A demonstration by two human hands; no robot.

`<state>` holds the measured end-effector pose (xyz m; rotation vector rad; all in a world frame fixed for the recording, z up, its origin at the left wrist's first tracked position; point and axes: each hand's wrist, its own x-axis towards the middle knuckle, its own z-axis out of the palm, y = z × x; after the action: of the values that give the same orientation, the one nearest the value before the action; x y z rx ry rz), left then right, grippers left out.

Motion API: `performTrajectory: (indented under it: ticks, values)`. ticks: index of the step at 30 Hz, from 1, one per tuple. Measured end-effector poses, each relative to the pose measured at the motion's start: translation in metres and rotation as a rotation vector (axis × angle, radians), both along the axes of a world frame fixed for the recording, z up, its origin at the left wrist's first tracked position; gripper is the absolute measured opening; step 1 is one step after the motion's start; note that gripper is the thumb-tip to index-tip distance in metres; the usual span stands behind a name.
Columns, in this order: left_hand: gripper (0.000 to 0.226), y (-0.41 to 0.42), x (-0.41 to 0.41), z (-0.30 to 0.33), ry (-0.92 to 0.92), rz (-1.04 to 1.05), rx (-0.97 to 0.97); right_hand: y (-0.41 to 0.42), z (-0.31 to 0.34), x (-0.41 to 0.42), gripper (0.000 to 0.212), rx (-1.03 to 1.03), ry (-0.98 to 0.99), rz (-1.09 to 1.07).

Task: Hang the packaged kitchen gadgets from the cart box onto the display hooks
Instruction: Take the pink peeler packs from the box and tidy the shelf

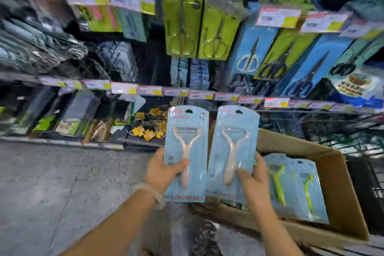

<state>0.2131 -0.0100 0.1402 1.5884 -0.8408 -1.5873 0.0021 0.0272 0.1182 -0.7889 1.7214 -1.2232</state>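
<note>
**Two peeler packs up, more waiting in the box**

Two blister-carded peelers are held side by side, upright, in front of the shelving. The left hand (164,170) grips the left pack (187,151) low down, thumb across the front over the peeler's pale handle, fingers behind. The right hand (253,181) holds the right pack (232,151) the same way, near its lower right edge, thumb on the front. The two packs stand just beside each other, the right one tilted a little and seemingly overlapping the left at the bottom.

These look light and flat: thin card with a clear plastic shell, fairly stiff but likely to bend if squeezed at a corner. The plastic front is probably slick, so a pinch over the raised handle, as now, seems the surest hold. Each card has a punched hang hole at its top centre; holding low leaves that hole free for a hook.

The box (340,174), brown cardboard, sits to the right in a wire cart, with more packs (295,185) of green-handled peelers lying flat inside.

Ahead, scissors (182,16) in green and blue cards hang in rows, price tags (276,16) along the rails. Which hook is free cannot be made out; the view is blurred. Below lies a grey speckled floor (52,183).
</note>
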Motion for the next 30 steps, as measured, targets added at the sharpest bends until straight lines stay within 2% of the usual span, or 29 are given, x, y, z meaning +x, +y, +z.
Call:
performTrajectory:
  ticks: [4,7,10,17,24,30]
  values:
    - [0.031,0.02,0.078,0.026,0.048,0.113,-0.061,-0.006,0.021,0.085,0.047,-0.082,0.092,0.173]
    - [0.037,0.037,0.14,0.042,0.078,0.209,-0.104,-0.008,0.033,0.148,0.05,-0.131,0.084,0.261]
    - [0.036,0.054,0.202,0.058,0.021,0.298,-0.184,-0.009,0.047,0.209,0.053,-0.147,0.034,0.379]
    - [0.032,0.08,0.306,0.084,0.029,0.462,-0.304,-0.022,0.077,0.32,0.039,-0.287,0.076,0.548]
    - [0.032,0.057,0.381,0.103,-0.012,0.612,-0.361,-0.069,0.097,0.405,0.039,-0.344,0.013,0.645]
    - [0.033,0.005,0.463,0.133,-0.063,0.62,-0.467,-0.13,0.119,0.499,0.036,-0.405,-0.053,0.655]
